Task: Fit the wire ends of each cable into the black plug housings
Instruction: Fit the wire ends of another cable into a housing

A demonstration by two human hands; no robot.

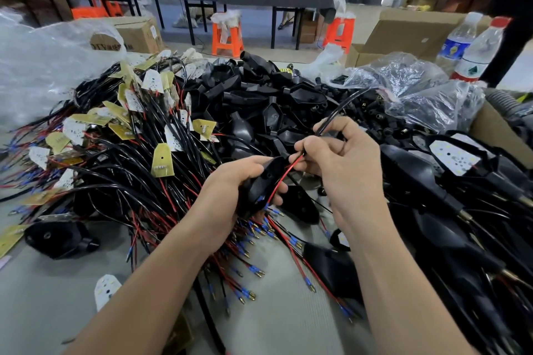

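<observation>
My left hand [230, 181] grips a black plug housing [261, 181] at the middle of the table. My right hand [343, 158] pinches a black cable [334, 115] whose red wire [284, 174] runs down across the housing to a blue-sleeved terminal near my left fingers. The cable arcs up and right from my right fingers. A big heap of cables with small circuit boards [121, 135] lies to the left. A pile of loose black housings [259, 101] sits behind my hands.
Finished housings with cables [461, 181] lie in a cardboard box at the right. Clear plastic bags [418, 86] and two water bottles [473, 49] stand at the back right. A single housing [57, 236] lies front left. Orange stools and long tables stand beyond.
</observation>
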